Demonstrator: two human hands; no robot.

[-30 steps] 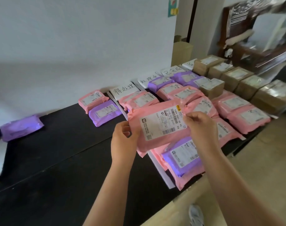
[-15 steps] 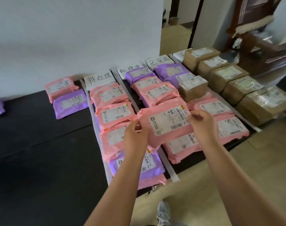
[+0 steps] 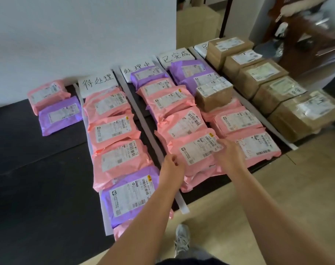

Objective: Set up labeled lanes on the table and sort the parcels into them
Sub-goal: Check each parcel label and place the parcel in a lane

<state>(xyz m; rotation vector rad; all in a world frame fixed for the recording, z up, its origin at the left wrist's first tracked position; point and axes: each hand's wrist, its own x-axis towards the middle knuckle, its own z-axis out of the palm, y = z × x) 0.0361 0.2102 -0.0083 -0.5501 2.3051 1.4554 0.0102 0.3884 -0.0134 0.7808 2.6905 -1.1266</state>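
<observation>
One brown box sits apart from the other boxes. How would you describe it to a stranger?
On the black table, find the white sign reading 已完成, third from the left. In its lane the brown box lies between two purple mailers and the pink ones. It is the only cardboard box among soft bags; the other boxes line the next lane right.

Glossy, creased film on the pink plastic mailer bags (image 3: 199, 170) and the purple plastic mailer bags (image 3: 122, 175). Matt board on the brown cardboard boxes (image 3: 258, 87), banded with shiny clear tape (image 3: 296, 119). Matt paper for the white lane signs (image 3: 96, 83) and printed shipping labels (image 3: 199, 150). Dull, smooth finish on the black tabletop (image 3: 38, 188).
</observation>
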